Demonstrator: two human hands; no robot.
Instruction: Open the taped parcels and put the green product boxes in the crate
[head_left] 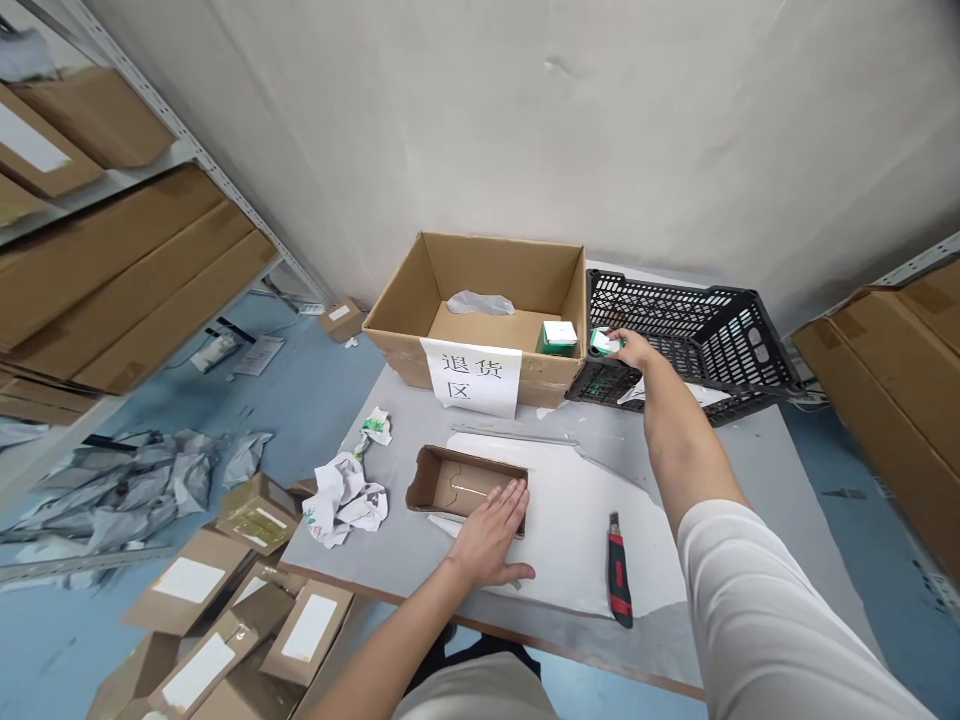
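Note:
My left hand (491, 535) lies with fingers stretched over the right end of a small open cardboard box (431, 478) on the table. No contents show in the visible part of that box. My right hand (634, 350) reaches to the left end of a black plastic crate (709, 350), its fingers closed on a small green and white box (604, 342). Left of the crate stands a large cardboard box (405, 340) with a paper sign; a similar green and white box (557, 338) and a clear plastic bag (480, 303) lie inside it.
A red and black utility knife (619, 575) rests on white paper at the right of the table (787, 500). Crumpled paper (349, 495) lies at the left. Cardboard boxes (191, 580) are piled on the floor, and shelves (157, 155) with cartons flank the table.

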